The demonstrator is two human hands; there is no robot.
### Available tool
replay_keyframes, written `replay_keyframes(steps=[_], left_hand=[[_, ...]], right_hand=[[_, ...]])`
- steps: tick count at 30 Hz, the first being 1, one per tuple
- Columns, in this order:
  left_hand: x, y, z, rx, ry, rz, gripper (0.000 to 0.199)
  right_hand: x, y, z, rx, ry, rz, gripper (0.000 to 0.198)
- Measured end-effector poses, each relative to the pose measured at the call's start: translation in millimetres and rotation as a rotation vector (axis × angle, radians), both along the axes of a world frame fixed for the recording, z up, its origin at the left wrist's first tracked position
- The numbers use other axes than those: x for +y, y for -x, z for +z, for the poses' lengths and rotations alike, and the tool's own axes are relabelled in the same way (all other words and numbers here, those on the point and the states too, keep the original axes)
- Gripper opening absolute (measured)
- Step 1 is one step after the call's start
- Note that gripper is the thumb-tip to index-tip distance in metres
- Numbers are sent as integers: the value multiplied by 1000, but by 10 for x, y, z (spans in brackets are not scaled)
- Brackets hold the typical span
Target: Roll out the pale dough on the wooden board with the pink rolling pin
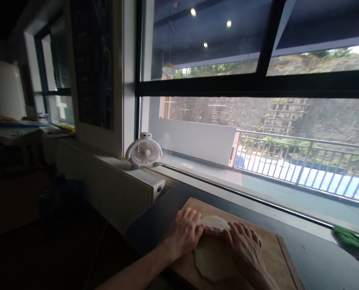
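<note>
A flattened sheet of pale dough (212,259) with an uneven edge lies on a wooden board (271,249). Across its upper part runs a narrow red-and-white roller (213,230), of which only the middle section shows. My left hand (184,229) curls over the roller's left end, its thumb beside the exposed part. Over the right end bends my right hand (246,243), palm down with the fingers close together. Both hands cover the ends of the roller, so its full length and exact kind are hidden. Dough shows both above and below the roller.
The board rests on a dark table (155,219) beside a large window. A white fan (146,152) stands on the ledge beyond the table's left corner, above a radiator (146,179). Something green (351,241) lies at the right by the window sill.
</note>
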State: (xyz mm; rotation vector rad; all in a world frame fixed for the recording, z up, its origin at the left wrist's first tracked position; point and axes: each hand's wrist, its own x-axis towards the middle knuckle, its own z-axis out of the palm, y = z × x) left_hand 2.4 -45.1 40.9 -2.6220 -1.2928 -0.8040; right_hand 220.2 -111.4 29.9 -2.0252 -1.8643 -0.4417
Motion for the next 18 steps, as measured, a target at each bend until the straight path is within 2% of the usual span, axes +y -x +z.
replay_keyframes(steps=[2,5,10,13,16,18], left_hand=[[-73,84,-65,29,0,-70,46],[52,46,-79,83,55,-96,52],[581,-422,126,92,99,13,47],[847,-716,275,165,178,90,41],[955,-851,346,266,255,79,32],[926,-829,331,252,230,91,34]], right_hand=[[-76,-56,-103,-28,-42,63,45],[25,-153,-93,-28,3,101,43],[529,-317,150,-58,213,28,33],[799,-455,205,-114,305,29,45],[901,-542,189,-107,323,-6,44],[846,-527,168,-107,309,1,42]])
